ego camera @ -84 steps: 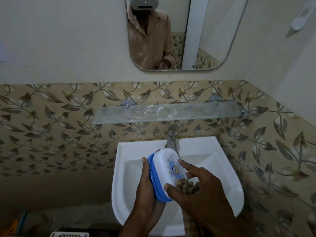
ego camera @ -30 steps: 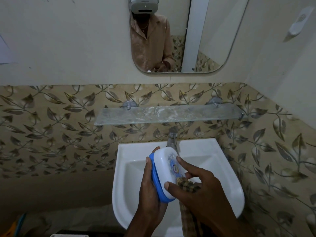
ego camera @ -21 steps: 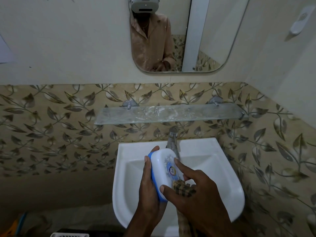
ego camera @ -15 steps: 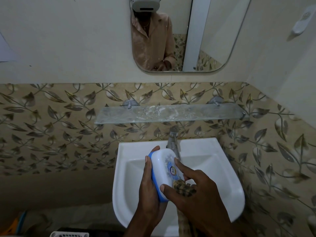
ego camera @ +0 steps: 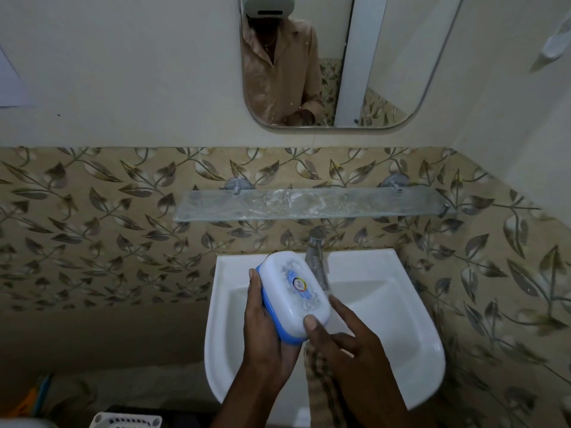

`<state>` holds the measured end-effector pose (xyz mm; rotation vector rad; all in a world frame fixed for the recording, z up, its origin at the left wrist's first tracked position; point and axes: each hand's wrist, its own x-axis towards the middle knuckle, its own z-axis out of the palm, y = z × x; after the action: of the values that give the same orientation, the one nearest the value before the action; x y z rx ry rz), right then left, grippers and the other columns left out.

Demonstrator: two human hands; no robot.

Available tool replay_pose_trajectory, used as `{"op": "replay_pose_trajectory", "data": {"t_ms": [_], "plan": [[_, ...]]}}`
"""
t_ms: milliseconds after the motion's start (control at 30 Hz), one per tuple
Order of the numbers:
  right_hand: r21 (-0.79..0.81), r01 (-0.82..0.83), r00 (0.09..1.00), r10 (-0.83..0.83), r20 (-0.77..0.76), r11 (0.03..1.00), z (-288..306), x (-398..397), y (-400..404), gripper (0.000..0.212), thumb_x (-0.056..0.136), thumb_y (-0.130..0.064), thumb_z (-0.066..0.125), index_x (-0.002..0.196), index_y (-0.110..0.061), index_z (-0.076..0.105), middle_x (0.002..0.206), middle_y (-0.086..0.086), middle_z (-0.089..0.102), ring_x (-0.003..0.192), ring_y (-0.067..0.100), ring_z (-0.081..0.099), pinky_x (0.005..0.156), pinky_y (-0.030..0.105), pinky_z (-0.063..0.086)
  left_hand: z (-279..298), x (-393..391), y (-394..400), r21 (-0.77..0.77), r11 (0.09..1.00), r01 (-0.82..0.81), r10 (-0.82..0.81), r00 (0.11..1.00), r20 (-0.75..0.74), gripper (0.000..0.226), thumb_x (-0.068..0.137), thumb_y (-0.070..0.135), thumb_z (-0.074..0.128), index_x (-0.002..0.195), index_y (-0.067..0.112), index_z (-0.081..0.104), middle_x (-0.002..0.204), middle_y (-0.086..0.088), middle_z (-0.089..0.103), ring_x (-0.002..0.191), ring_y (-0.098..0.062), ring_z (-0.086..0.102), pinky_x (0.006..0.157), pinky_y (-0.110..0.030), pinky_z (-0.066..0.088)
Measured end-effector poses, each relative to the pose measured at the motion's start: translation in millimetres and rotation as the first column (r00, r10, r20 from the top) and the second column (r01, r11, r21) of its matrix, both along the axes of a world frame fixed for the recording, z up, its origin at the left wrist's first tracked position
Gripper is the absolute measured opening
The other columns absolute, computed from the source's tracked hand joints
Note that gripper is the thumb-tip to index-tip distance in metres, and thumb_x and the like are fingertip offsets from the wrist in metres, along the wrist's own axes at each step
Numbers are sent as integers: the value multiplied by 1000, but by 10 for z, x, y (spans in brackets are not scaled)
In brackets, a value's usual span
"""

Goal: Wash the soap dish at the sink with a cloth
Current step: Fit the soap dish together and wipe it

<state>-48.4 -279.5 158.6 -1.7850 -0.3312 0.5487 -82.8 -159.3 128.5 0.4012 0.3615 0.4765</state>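
Observation:
The soap dish (ego camera: pixel 295 291) is a closed oval box with a white lid, a blue base and a round sticker. It is tilted above the white sink (ego camera: pixel 398 319). My left hand (ego camera: pixel 265 341) grips it from the left and underneath. My right hand (ego camera: pixel 349 350) lies at its lower right end, thumb on the lid. A brown checked cloth (ego camera: pixel 321 387) hangs under my right palm, mostly hidden. I cannot tell whether the cloth touches the dish.
A steel tap (ego camera: pixel 316 257) stands at the back of the sink, just right of the dish. A glass shelf (ego camera: pixel 309 203) is fixed above it, with a mirror (ego camera: pixel 340 63) higher up. A white basket (ego camera: pixel 126 421) sits at the bottom left.
The dish has tipped so more of its lid faces me. My right hand slid down to its lower end, and the cloth dropped under my palm.

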Motion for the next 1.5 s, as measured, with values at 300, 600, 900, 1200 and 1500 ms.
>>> {"op": "replay_pose_trajectory", "data": {"t_ms": [300, 600, 900, 1200, 1500], "plan": [[23, 44, 995, -42, -91, 999, 27, 245, -43, 35, 73, -61, 69, 91, -33, 77, 81, -14, 78, 75, 1, 72, 72, 23, 54, -9, -57, 107, 95, 994, -51, 48, 998, 32, 49, 97, 37, 49, 136, 10, 62, 137, -18, 65, 125, -35, 63, 97, -50, 56], [80, 1, 993, 8, -118, 997, 39, 486, -130, 41, 75, -40, 79, 108, -17, 75, 91, -1, 79, 85, 18, 75, 84, 42, 60, -28, -86, 340, 360, 928, 98, 17, 953, -304, 35, 96, 27, 59, 122, 6, 70, 115, -20, 75, 103, -35, 74, 71, -39, 64], [142, 128, 991, -134, 30, 982, 295, 1186, 106, 44, 63, -50, 87, 63, -9, 70, 57, 7, 68, 50, 20, 63, 51, 28, 49, 343, 139, 650, 836, 451, 312, 42, 928, -369, 54, 68, 48, 89, 118, 41, 71, 116, 11, 75, 95, -13, 75, 71, -27, 61], [133, 52, 990, -68, 119, 990, 786, 2061, 735, 40, 68, -36, 87, 58, -1, 71, 58, 12, 67, 53, 22, 63, 53, 32, 52, 690, 947, 1298, 951, -119, 285, 473, 859, -198, 67, 62, 48, 93, 120, 25, 69, 114, 4, 64, 105, -13, 58, 85, -31, 49], [-75, 112, 988, -103, 116, 991, 632, 2503, 1158, 37, 60, -31, 90, 69, 1, 72, 73, 16, 74, 70, 29, 74, 67, 55, 60, 569, 1402, 1537, 876, -190, 443, 570, 777, -269, 66, 65, 66, 83, 122, 35, 70, 117, 8, 73, 116, -18, 59, 78, -35, 21]]}}
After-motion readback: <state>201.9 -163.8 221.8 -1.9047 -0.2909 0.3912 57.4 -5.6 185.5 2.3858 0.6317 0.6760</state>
